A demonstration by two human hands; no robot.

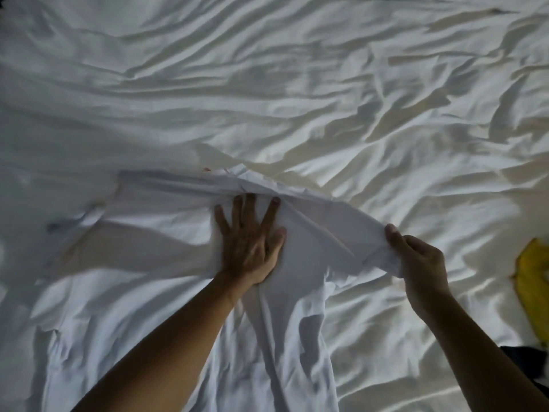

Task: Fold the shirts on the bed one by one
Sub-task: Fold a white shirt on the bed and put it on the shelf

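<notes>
Reaching in from the near edge, your two bare forearms cross the lower part of the white shirt (142,307), which lies spread and creased on the bed (297,84), toward its near-left side. Just beside your right forearm, at the right edge, sits a bit of dark cloth (517,361), and a little farther along that edge a piece of yellow cloth (534,281); you cannot tell what either garment is.

Your left hand (251,242) rests flat on the middle of the shirt, palm down, its fingers (271,215) straight and spread, pressing the fabric to the bed. Your right hand (421,263) is off to the right, its thumb and curled fingers (416,243) pinching a bunched end of the shirt and holding it lifted just above the bed, so the cloth stretches taut between your two hands.

Beyond your left fingertips the shirt's far edge is rucked into a ridge. Past that, the rumpled white sheet (326,129) fills the view.
</notes>
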